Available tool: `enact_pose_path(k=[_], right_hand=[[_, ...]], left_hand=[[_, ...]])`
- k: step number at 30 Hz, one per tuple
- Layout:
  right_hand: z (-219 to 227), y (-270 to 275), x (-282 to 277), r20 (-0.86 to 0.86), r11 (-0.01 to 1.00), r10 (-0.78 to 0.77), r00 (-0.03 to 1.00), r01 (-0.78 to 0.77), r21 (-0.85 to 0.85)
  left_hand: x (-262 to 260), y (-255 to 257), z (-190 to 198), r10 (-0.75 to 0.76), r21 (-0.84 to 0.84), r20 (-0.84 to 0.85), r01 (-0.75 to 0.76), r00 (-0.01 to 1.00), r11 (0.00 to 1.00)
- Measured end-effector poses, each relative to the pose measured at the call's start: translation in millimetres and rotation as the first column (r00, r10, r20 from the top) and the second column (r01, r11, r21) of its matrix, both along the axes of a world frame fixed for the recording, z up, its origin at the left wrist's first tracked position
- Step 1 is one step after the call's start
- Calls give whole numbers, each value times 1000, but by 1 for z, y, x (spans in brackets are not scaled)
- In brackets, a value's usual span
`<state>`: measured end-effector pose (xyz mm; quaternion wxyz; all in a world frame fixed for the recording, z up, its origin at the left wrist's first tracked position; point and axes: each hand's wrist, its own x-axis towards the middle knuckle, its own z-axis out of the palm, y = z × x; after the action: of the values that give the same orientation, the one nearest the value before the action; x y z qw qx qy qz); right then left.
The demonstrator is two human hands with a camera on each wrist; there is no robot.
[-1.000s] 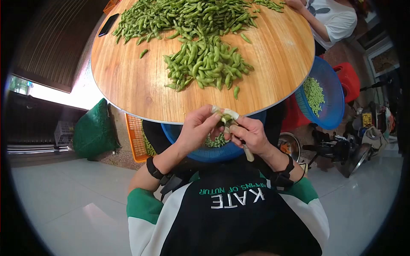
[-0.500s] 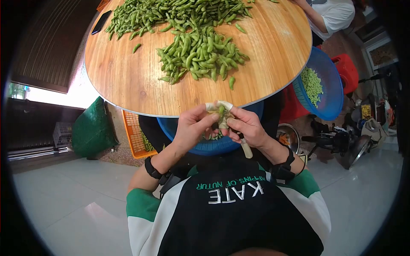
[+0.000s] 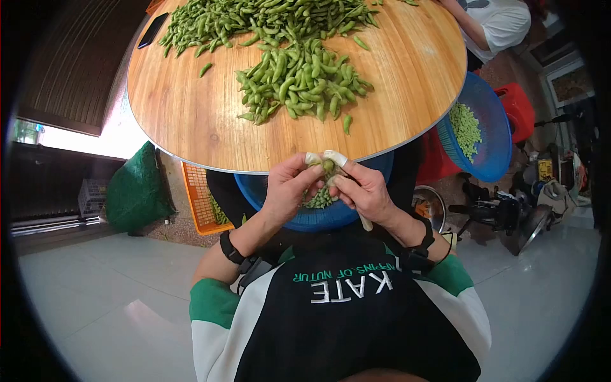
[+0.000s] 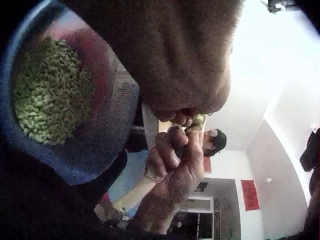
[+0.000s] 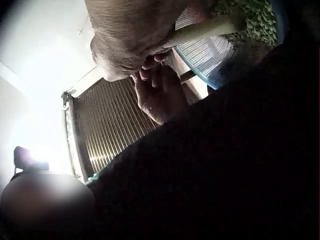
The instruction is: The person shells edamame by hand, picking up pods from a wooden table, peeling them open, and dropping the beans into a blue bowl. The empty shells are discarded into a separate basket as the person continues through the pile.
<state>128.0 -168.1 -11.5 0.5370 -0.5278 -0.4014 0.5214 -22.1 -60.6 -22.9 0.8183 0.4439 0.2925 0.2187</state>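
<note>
Just off the table's near edge, my left hand (image 3: 285, 189) and right hand (image 3: 370, 196) meet fingertip to fingertip. Between their thumbs and index fingers they pinch a green soybean pod (image 3: 328, 165). White wraps (image 3: 335, 156) cover the index fingertips. My right hand also grips a small tool with a pale handle (image 4: 134, 194), which sticks out below the fist; its other end is hidden in the fingers. Directly under the hands is a blue basin (image 3: 298, 223) holding shelled green beans (image 3: 321, 199).
On the round wooden table (image 3: 184, 118) lie a near heap of pods (image 3: 296, 83), a larger heap (image 3: 267, 22) behind and a phone (image 3: 153, 30). An orange crate (image 3: 200, 207) stands left. Right is another blue basin (image 3: 493, 137) of beans. Another person (image 3: 499, 28) sits at the far right.
The hands stay together over the basin, fingers shifting on the pod. The pod has turned between the fingertips, and the tool's handle now shows less below the right hand.
</note>
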Motion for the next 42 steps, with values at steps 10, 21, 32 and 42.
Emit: enact_pose_path(k=[10,21,32,42], right_hand=[[-4,6,2,352,957,-129,927,24,288],[-9,9,7,564,938,-169,808,-45,344],[-15,8,4,618,840,107,779,-403,362],[3,3,13,258,979,163,952,-188,75]], left_hand=[[4,5,4,-108,-206,-10,104,994,973],[-8,-3,10,-207,371,-327,327,922,869],[-116,39,89,176,548,-836,809,520,212],[28,117,39,356,949,-298,235,886,212]])
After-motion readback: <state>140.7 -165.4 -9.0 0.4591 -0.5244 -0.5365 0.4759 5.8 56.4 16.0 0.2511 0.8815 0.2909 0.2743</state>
